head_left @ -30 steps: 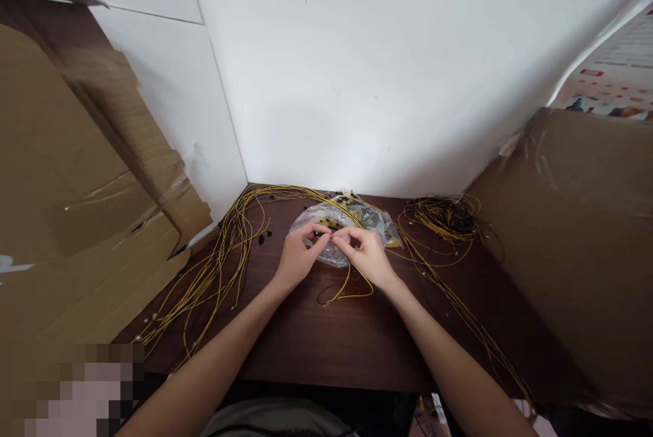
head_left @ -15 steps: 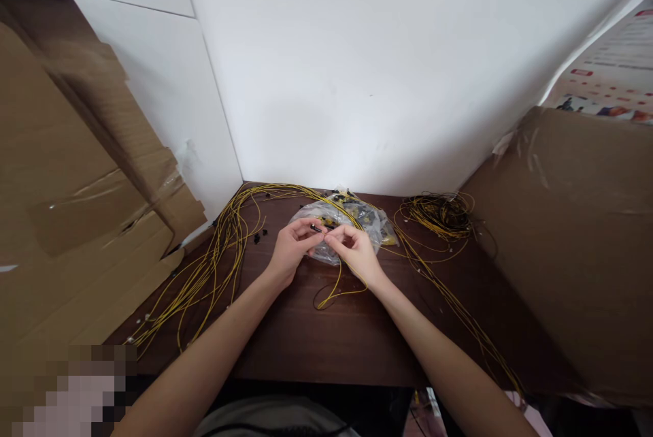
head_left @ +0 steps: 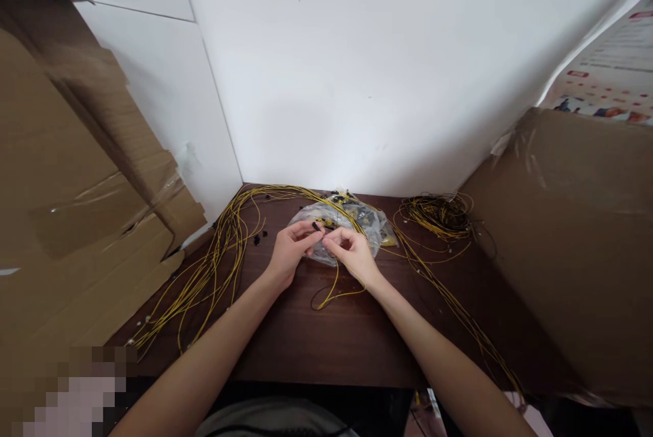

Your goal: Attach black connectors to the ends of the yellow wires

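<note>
The left hand (head_left: 286, 250) pinches a black piece (head_left: 316, 227) by the bag (head_left: 375, 229), the right hand (head_left: 354, 256) pinched just beside it, on what I can't tell.

on a table (head_left: 326, 348), a person's left hand (head_left: 290, 250) and right hand (head_left: 357, 253) are side by side, a small connector (head_left: 316, 227) at the left fingertips. just behind them is a plastic bag (head_left: 375, 222), near the wall (head_left: 357, 69). a wire bundle (head_left: 232, 219) runs from over the bag, along the back edge, then forward down the left side; small pieces (head_left: 256, 240) lie between bundle and bag. at right rear sits a wire coil (head_left: 439, 216), with loose strands (head_left: 449, 293) reaching front right. a wire loop (head_left: 331, 297) lies before the hands. cardboard (head_left: 61, 151) stands far left, a cardboard box (head_left: 556, 239) far right.
</note>
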Available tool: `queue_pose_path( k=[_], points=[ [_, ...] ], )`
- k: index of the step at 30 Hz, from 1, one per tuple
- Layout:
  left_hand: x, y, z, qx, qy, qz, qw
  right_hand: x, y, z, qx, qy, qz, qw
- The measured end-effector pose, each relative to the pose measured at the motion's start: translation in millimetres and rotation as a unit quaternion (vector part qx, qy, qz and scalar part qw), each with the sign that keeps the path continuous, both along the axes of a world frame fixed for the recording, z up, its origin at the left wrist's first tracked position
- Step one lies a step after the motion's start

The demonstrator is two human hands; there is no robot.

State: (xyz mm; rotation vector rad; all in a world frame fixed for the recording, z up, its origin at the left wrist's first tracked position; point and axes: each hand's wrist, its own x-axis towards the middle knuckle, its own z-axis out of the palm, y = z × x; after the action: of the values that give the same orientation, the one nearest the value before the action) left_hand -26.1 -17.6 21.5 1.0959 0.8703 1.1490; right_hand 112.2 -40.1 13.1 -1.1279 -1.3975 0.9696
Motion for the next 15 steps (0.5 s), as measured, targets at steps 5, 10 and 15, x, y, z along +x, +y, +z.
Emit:
queue_pose_path(
  k=[5,10,15],
  points=[
    [0.1,1.0,0.2,0.002,-0.004,0.020,1.000,1.1,0.6,-1.1,-0.007,0.002,0.004,1.000],
    [-0.2,0.4,1.9,0.010,-0.012,0.037,0.999,2.2,1.1,-2.3,-0.010,-0.001,0.008,1.000],
    [0.0,-1.4,5.9,0.020,-0.021,0.051,0.998,2.7,0.5,0.0,-0.014,0.002,0.020,1.000]
  ],
)
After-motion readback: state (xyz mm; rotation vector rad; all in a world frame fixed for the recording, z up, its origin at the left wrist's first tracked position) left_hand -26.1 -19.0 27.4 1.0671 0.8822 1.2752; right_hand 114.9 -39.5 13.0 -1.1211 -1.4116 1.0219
